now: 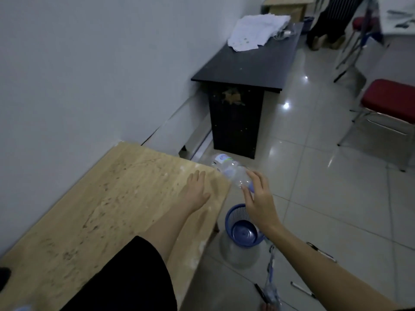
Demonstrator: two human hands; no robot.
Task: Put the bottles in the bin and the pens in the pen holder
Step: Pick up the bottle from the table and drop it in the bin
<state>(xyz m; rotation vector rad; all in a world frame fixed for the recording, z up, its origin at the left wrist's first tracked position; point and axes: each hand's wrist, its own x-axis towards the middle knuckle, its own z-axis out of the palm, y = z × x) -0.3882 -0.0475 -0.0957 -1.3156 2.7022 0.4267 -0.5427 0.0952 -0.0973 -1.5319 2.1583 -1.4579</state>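
Observation:
My right hand (258, 198) grips a clear plastic bottle (229, 168) by its blue cap end, holding it tilted in the air beyond the table corner. Below that hand a blue mesh bin (229, 217) stands on the floor tiles, its inside bare. My left hand (196, 190) rests flat and open on the light wooden table (112, 209) near its far right corner. Pens lie on the floor at the lower right: one (321, 251) beside my right forearm, another (302, 288) nearer me. A crushed bottle (270, 281) lies on the tiles near the bottom edge.
A black desk (244, 68) with white papers (256, 30) stands ahead against the white wall. Red-seated metal chairs (390, 102) are at the right. A person stands at the far end (330, 21). Glossy tiles cover the floor.

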